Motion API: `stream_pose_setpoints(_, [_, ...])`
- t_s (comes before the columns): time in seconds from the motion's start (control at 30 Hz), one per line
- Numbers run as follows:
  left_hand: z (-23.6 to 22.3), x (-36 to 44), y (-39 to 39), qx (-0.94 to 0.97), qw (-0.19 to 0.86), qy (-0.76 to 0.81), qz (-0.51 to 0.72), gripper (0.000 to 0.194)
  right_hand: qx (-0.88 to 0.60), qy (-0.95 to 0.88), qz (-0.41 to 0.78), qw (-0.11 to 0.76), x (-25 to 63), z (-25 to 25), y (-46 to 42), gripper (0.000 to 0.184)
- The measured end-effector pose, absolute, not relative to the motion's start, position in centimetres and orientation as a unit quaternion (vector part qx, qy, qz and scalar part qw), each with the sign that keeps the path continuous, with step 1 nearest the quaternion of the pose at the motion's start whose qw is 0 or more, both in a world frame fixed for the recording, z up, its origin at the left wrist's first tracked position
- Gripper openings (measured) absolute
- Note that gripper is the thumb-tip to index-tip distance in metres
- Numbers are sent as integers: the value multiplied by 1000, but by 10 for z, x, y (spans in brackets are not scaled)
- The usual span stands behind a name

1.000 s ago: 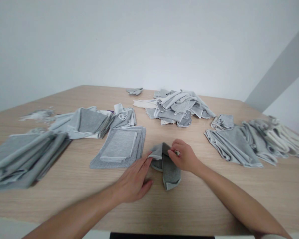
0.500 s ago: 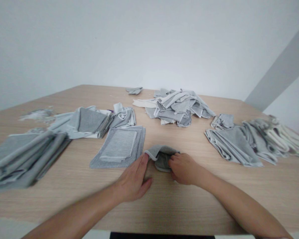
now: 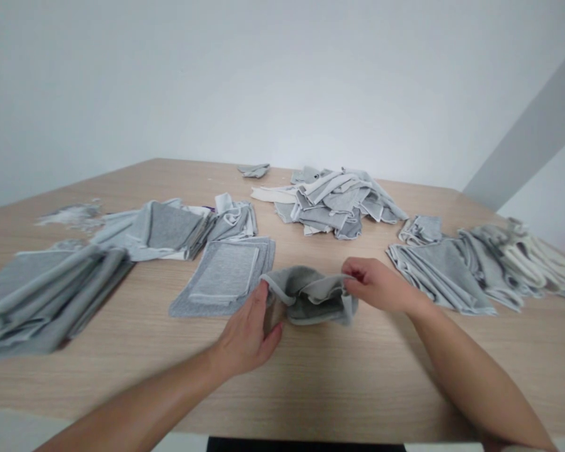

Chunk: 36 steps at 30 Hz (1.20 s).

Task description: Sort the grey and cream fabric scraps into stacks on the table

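Note:
A grey fabric piece (image 3: 306, 292) with pale edges stretches between my hands over the middle of the table. Its upper edge is lifted and its middle sags in folds, showing a darker inside. On its left end rests my left hand (image 3: 247, 329), fingers long around the cloth edge and thumb lower down, with the cloth between them. My right hand (image 3: 376, 284) pinches the right end between thumb and bent fingers. Just left of the cloth lies a stack of flat grey pieces (image 3: 226, 273), nearest to my left hand.
A loose heap of grey and white scraps (image 3: 339, 201) lies at the back. Folded grey bundles (image 3: 447, 273) are on the right, others (image 3: 61, 295) on the left. White lint (image 3: 73, 216) and a small scrap (image 3: 254, 170) lie farther back on the wooden table (image 3: 311, 389).
The fabric piece has gone from folded and bunched to spread wider. My right hand first dipped toward me, then moved right and up with its end. My left hand shifted slightly left.

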State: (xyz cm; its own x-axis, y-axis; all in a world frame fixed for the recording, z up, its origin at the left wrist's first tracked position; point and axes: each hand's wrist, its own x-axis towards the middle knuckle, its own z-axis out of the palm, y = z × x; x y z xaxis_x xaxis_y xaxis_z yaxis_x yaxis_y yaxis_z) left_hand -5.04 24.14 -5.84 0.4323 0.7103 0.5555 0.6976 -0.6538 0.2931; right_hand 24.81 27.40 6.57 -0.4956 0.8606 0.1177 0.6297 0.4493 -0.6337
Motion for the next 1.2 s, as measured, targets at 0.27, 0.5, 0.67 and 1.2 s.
stream_pose_setpoints(0.27, [-57, -49, 242, 830, 19, 433, 350, 92, -506, -659, 347, 434, 270, 61, 298, 7])
stream_pose_setpoints(0.5, [-52, -48, 242, 831, 2, 429, 354, 90, -463, -464, 274, 703, 266, 58, 311, 19])
stream_pose_setpoints(0.67, [-46, -50, 239, 819, 15, 436, 373, 81, -495, -521, 265, 644, 265, 54, 310, 22])
stream_pose_setpoints(1.2, [-48, -52, 239, 746, 40, 485, 455, 84, -526, -680, 11, 511, 266, 58, 294, 23])
